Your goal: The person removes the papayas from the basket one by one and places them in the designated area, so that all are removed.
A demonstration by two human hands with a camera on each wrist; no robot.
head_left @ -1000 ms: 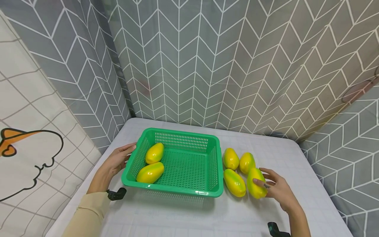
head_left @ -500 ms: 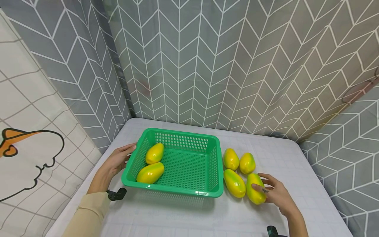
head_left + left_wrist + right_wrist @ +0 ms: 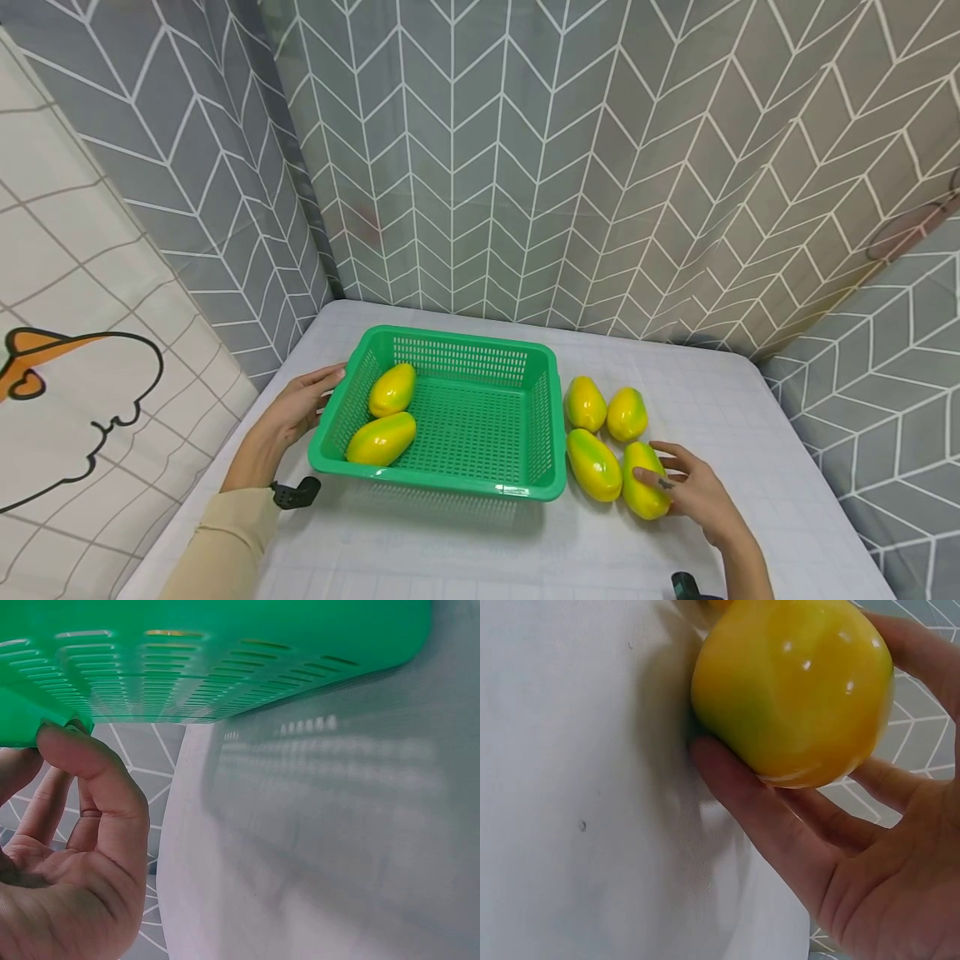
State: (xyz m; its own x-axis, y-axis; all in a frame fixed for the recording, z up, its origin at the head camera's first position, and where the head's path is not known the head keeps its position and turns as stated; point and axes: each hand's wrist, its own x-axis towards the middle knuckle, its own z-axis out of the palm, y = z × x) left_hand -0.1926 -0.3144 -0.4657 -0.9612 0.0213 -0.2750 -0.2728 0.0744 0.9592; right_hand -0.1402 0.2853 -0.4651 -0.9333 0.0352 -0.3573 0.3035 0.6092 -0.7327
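Note:
A green plastic basket (image 3: 472,429) with slotted walls stands on the table, two glossy yellow-green mangoes (image 3: 392,389) inside at its left end. At its left rim, my left hand (image 3: 300,403) pinches the edge; the left wrist view shows the thumb (image 3: 90,761) right under the rim. To the right of the basket, my right hand (image 3: 697,490) holds a mango (image 3: 645,483), with the thumb on its near side and the fingers round its far side. Seen from the right wrist, this mango (image 3: 791,690) sits close to the tabletop, a fingertip tucked beneath it.
Three more mangoes (image 3: 595,465) lie between the basket and my right hand, bunched near the basket's right wall. A white cloth covers the table (image 3: 420,550). Grey patterned curtains (image 3: 480,167) hang behind and at the sides.
My right hand has brought its mango slightly nearer to me and a little left, away from the back mangoes. The left hand and the basket have stayed in place.

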